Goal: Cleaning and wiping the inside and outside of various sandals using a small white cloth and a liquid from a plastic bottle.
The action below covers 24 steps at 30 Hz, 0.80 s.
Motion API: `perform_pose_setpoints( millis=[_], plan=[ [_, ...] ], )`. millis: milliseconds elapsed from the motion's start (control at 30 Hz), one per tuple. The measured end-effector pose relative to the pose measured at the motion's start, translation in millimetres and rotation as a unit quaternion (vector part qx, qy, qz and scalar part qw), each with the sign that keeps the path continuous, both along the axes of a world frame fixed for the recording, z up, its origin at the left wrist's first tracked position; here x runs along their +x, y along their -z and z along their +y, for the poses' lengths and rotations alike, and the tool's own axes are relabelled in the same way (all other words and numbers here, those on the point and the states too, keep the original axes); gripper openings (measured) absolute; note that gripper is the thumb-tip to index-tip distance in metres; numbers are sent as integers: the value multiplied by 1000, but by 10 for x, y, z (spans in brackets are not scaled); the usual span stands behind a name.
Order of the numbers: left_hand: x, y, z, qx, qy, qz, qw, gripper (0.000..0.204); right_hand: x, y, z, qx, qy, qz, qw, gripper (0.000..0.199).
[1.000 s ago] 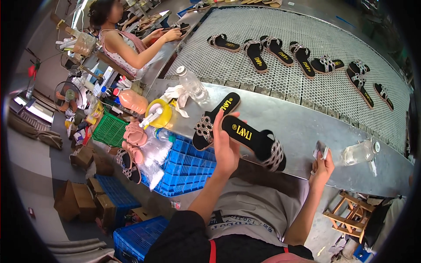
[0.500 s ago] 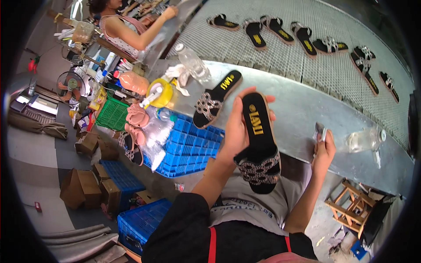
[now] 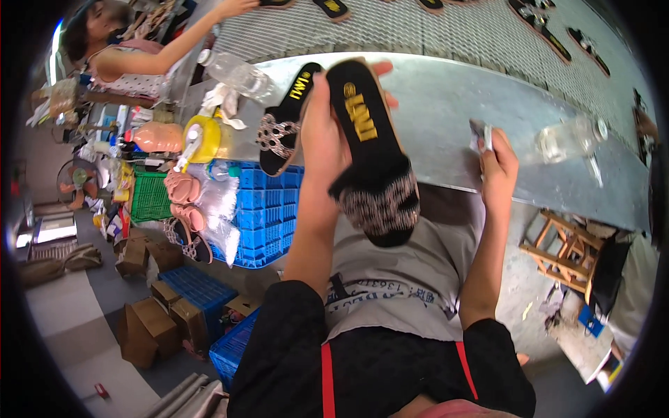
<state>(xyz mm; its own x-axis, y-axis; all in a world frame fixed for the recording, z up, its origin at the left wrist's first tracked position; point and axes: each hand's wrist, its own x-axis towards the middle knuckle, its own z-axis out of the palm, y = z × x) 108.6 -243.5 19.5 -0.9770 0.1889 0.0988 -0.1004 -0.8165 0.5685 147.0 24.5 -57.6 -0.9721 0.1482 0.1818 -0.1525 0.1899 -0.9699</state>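
My left hand [image 3: 322, 143] is wrapped round the edge of a black slide sandal [image 3: 362, 122], holding it up with its toe toward me. The sandal has gold lettering on its insole and a glittery cut-out strap. Another matching sandal [image 3: 279, 136] lies on the metal table just left of that hand. To the right, my right hand [image 3: 499, 167] pinches a small crumpled greyish rag or scrap [image 3: 479, 136] over the table edge; its exact kind is unclear.
Several similar sandals lie on the mesh conveyor [image 3: 390, 28] beyond the metal table [image 3: 439, 90]. Clear bottles [image 3: 240, 75] [image 3: 571, 139] stand or lie at either side. A yellow container [image 3: 202, 139], blue crate [image 3: 268, 216] and wooden stool [image 3: 561, 251] are nearby. A co-worker's arm [image 3: 185, 49] reaches toward the conveyor.
The view has shifted, so the conveyor sandals sit higher and partly out of the picture. Both hands keep their holds. The co-worker's arm now reaches out farther.
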Motion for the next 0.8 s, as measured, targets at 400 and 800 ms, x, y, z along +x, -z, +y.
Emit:
perform_pose_setpoints(
  millis=[400, 800],
  plan=[
    [-310, 426, -278, -533, -261, 111, 797, 30, -49, 88, -54, -106, 50, -80, 990, 20],
    [789, 530, -434, -776, -120, 347, 513, 47, 691, 25, -473, 165, -129, 87, 974, 34]
  ],
)
